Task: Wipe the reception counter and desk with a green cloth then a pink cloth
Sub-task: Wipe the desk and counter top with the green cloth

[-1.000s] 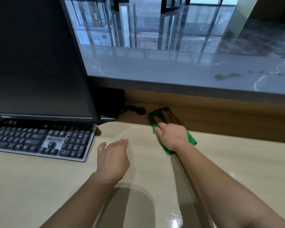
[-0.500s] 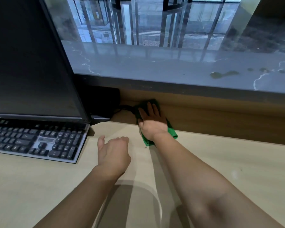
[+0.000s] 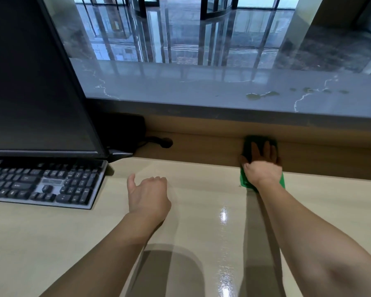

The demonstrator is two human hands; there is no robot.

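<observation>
Green cloth (image 3: 249,144) slid right, under R fingers (image 3: 255,152)

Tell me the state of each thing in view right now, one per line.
Green fabric cloth: pressed flat under the right hand.
Right hand: fingers straight, pressing the cloth.
Left hand: empty, fingers loosely curled.
Black flat monitor: screen dark.
Grey marble counter: greenish smudges on its right part.
Pale wooden desk: glossy, reflecting light.
Black-keyed keyboard: flat on the desk, untouched.
</observation>
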